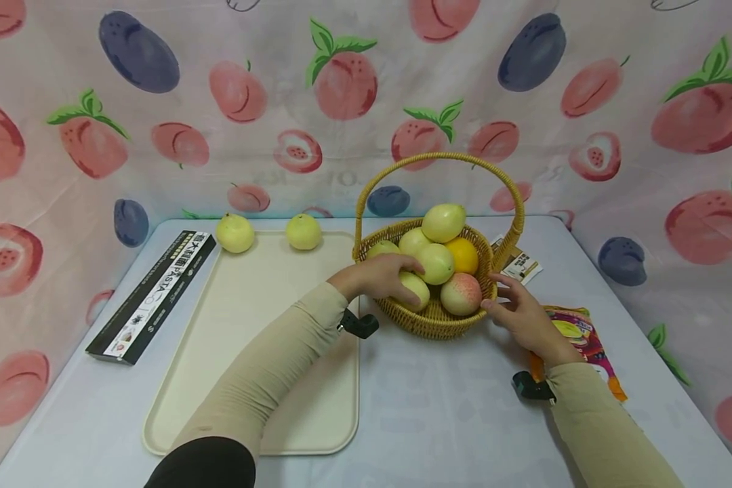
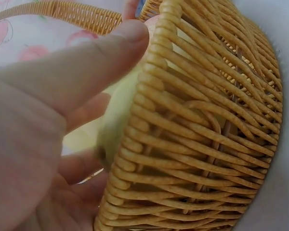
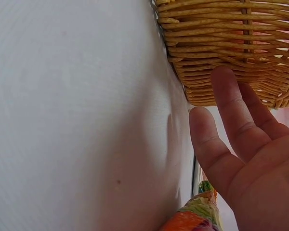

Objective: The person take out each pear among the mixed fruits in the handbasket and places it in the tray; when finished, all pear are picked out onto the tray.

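Note:
A wicker basket (image 1: 430,329) with a tall arched handle holds several pale yellow-green fruits, an orange (image 1: 463,255) and a pink-and-cream peach (image 1: 461,294). My left hand (image 1: 383,276) reaches over its left rim, fingers and thumb curled around a yellow-green fruit (image 1: 416,290) at the front left. In the left wrist view, the thumb crosses the woven rim and that fruit (image 2: 119,113) shows behind it. At the basket's right side is my right hand (image 1: 524,320), its fingertips touching the rim. The right wrist view shows relaxed fingers (image 3: 231,113) against the weave.
Left of the basket lies a cream tray (image 1: 250,379), with two yellow-green fruits (image 1: 303,232) at its far edge. A long black pasta box (image 1: 152,298) lies beside it. A colourful packet (image 1: 585,339) is by my right wrist, and a small printed packet (image 1: 521,266) sits behind the basket.

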`<state>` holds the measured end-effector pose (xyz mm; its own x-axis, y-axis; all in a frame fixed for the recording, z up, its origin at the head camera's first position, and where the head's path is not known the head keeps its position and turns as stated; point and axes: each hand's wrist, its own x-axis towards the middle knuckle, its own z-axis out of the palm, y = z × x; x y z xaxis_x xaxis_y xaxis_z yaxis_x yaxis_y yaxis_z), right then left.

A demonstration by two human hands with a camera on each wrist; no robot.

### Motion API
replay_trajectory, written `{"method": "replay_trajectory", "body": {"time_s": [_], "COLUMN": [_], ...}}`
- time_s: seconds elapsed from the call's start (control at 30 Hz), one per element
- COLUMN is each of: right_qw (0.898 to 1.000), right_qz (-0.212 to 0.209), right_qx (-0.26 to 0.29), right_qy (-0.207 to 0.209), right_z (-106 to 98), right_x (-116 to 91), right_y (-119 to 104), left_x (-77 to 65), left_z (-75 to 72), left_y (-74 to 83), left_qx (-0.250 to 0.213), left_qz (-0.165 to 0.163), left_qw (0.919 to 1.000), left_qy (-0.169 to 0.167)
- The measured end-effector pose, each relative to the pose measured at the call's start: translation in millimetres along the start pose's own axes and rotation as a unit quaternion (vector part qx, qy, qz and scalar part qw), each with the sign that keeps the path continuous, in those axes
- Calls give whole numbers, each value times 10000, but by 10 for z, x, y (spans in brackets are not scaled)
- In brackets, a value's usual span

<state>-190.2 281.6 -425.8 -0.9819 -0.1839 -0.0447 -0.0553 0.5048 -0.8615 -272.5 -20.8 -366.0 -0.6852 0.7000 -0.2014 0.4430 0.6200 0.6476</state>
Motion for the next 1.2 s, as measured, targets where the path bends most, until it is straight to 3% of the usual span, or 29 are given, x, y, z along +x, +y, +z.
{"method": "replay_trajectory", "body": {"time_s": [0.4,0.93,1.2], "right_qw": [10000,10000,10000], "right_qz": [67,15,11], "right_qx": [-19,-14,21], "right_qy": [3,6,32], "right_z": [12,-2,3], "right_x": [7,4,1], "right_y": [-16,-7,-6], "left_x": [-6,-4,0], "left_z": [8,35,37], "left_y": [-11,41,12], "left_qx": [165,427,214], "left_qz": [211,202,224], "left_qw": [9994,9979,9987], "left_qy": [-205,-444,-413]}}
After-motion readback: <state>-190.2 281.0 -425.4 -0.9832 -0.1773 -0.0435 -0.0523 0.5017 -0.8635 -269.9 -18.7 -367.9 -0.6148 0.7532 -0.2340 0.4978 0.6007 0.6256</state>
